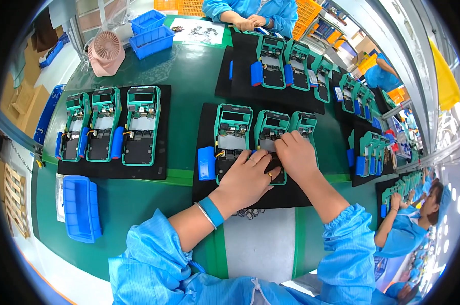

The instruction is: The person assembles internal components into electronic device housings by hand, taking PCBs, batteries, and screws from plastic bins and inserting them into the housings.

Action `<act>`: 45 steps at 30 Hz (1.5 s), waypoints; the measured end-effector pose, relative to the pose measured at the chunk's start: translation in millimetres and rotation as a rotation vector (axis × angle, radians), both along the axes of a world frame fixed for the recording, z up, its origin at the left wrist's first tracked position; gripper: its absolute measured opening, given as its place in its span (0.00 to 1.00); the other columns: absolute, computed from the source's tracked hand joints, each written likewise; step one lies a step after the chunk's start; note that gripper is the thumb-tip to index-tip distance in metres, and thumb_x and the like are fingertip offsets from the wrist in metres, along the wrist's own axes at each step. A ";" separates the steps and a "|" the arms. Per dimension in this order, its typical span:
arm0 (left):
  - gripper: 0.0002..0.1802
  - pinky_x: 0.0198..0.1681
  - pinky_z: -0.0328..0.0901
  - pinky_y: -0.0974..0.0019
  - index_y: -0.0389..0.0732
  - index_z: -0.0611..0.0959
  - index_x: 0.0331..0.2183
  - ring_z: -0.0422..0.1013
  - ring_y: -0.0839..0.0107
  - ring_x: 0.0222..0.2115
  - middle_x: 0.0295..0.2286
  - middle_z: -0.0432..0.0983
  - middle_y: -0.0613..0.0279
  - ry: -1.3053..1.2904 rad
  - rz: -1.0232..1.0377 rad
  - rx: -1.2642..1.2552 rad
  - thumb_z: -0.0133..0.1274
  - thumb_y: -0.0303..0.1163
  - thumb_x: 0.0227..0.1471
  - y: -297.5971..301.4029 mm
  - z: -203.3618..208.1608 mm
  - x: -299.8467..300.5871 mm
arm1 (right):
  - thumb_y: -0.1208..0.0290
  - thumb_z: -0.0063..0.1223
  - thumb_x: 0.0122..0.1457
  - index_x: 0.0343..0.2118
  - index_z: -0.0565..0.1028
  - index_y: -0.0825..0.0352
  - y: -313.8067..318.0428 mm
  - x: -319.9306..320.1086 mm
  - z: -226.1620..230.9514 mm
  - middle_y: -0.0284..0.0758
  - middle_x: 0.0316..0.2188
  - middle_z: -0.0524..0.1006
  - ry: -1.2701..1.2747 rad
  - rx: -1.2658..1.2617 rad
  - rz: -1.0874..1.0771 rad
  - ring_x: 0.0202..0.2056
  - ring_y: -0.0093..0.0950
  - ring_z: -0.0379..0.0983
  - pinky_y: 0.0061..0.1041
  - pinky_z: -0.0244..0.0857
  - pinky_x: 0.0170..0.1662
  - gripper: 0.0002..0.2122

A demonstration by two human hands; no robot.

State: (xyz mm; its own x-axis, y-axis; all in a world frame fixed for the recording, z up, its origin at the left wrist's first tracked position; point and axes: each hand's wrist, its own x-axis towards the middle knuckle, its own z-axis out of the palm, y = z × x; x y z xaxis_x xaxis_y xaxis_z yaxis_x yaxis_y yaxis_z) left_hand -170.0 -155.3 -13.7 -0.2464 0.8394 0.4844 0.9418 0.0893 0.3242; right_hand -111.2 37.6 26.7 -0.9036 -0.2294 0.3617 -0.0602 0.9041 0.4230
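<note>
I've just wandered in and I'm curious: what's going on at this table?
A person's left hand and right hand are at the middle device of three open, green-framed ones on a black mat; what exactly their fingertips touch is hidden. Three similar devices lie on another mat to the left, with a blue bin nearer the person. Across the green table, a co-worker's hands are beside more such devices.
</note>
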 end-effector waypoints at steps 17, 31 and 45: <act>0.24 0.57 0.58 0.54 0.47 0.83 0.50 0.61 0.60 0.58 0.50 0.72 0.57 0.032 0.005 0.034 0.63 0.39 0.50 -0.1 -2.4 0.2 | 0.75 0.58 0.42 0.24 0.74 0.60 3.0 -2.8 0.8 0.29 0.26 0.69 0.068 -0.037 0.112 0.33 0.29 0.70 0.25 0.70 0.30 0.06; 0.25 0.60 0.57 0.55 0.49 0.82 0.50 0.61 0.60 0.59 0.52 0.71 0.58 0.010 -0.013 0.025 0.64 0.40 0.49 4.3 1.5 1.5 | 0.74 0.57 0.45 0.29 0.72 0.62 5.6 -9.3 13.3 0.31 0.31 0.71 -0.058 0.100 -0.107 0.40 0.31 0.71 0.25 0.73 0.32 0.07; 0.26 0.60 0.56 0.53 0.51 0.82 0.53 0.60 0.59 0.59 0.52 0.71 0.58 0.054 -0.011 -0.025 0.62 0.41 0.51 0.5 -1.2 -0.9 | 0.74 0.66 0.49 0.32 0.80 0.64 -103.5 134.1 -36.2 0.33 0.31 0.76 0.011 -0.618 -0.044 0.32 0.34 0.73 0.31 0.71 0.33 0.08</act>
State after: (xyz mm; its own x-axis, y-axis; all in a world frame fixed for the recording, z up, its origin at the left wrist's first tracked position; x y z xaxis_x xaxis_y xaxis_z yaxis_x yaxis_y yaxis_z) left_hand -170.9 -154.8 -14.9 -0.2116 0.8540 0.4753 0.9587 0.0867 0.2710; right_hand 22.9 -65.9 -9.5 -0.9030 0.0628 0.4251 -0.0158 0.9837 -0.1789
